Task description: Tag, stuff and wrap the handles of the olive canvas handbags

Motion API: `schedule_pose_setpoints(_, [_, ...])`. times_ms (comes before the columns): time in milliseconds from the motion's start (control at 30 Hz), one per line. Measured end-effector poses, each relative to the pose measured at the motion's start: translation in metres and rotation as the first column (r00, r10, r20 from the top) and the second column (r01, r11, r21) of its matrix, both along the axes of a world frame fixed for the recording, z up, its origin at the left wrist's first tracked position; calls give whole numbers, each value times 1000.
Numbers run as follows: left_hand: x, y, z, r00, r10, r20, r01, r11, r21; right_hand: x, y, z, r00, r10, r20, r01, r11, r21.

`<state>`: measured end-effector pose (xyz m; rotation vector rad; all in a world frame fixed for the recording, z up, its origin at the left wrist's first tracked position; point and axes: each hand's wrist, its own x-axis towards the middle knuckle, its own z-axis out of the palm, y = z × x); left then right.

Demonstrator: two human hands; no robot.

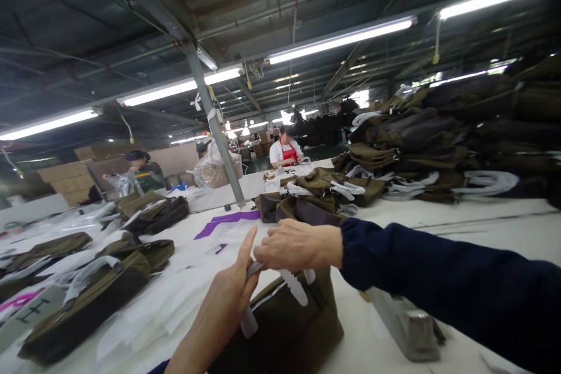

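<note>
A long white worktable (482,216) runs from the bottom of the frame back to the centre, under a dark roof with strip lights. At the upper right a tall heap of finished olive bags (438,140) sits along the table's far side, and a lower pile (319,193) lies just above the hands at centre. More olive bags in clear plastic sleeves (100,280) spread over the lower left, leaving only a bare strip of tabletop at centre and lower right. Other workers, one in a red apron (287,153), stand at the far end, well apart.

At bottom centre an olive-brown bag (284,327) stands upright near the table's near edge, probably so its top faces the person. A grey metal block (407,327) lies just to its right.

The right hand (298,244), in a dark blue sleeve, is closed over the bag's white wrapped handle (291,287), pinching it from above. The left hand (230,298) rises from below, fingers nearly straight, thumb and palm pressing the same wrapping, seemingly steadying it.
</note>
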<state>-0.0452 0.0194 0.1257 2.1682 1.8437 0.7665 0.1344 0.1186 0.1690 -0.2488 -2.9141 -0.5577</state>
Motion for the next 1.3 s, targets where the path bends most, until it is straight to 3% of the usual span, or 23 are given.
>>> schedule_pose_setpoints(200, [6, 6, -3, 998, -56, 39, 55, 997, 48, 16, 1, -4, 1000, -14, -24, 14, 1000, 2])
schedule_pose_setpoints(300, [4, 7, -7, 978, -42, 203, 32, 998, 54, 22, 5, -2, 996, -74, -52, 72, 997, -39])
schedule_pose_setpoints(400, [1, 4, -4, 911, -14, 412, 55, 995, -88, 29, 5, 5, 980, -139, -144, 116, 980, -160])
schedule_pose_setpoints(467, [2, 1, 1, 874, -27, 485, 127, 976, -175, 32, 1, 10, 963, -140, -229, 73, 958, -276])
schedule_pose_setpoints(567, [9, -3, 7, 828, -69, 556, 212, 957, -198, 29, -12, 13, 944, -145, -296, 18, 919, -394])
schedule_pose_setpoints(700, [18, -5, 2, 824, -49, 564, 156, 977, -143, 14, -24, 9, 949, -242, -202, 127, 880, -458])
schedule_pose_setpoints(867, [16, -12, -4, 837, -44, 546, 117, 988, -100, 15, -11, 9, 920, -344, -189, 233, 865, -444])
schedule_pose_setpoints(967, [10, -16, -2, 826, -22, 563, 110, 986, -123, 32, -4, 17, 895, -315, -316, 118, 850, -512])
schedule_pose_setpoints(1033, [7, -15, 1, 827, -9, 563, 101, 986, -133, 43, -11, 18, 818, -320, -478, 16, 843, -538])
schedule_pose_setpoints(1100, [7, -13, 5, 847, -21, 531, 104, 986, -128, 51, -27, 10, 730, -414, -544, -21, 782, -623])
schedule_pose_setpoints(1167, [10, -11, 11, 870, -57, 489, 129, 985, -113, 52, -46, -9, 690, -534, -488, -31, 652, -758])
schedule_pose_setpoints(1233, [15, -8, 15, 877, -93, 471, 164, 980, -111, 48, -61, -34, 686, -604, -405, -100, 473, -876])
schedule_pose_setpoints(1300, [19, -6, 18, 869, -96, 486, 183, 974, -136, 41, -69, -57, 686, -645, -337, -239, 237, -942])
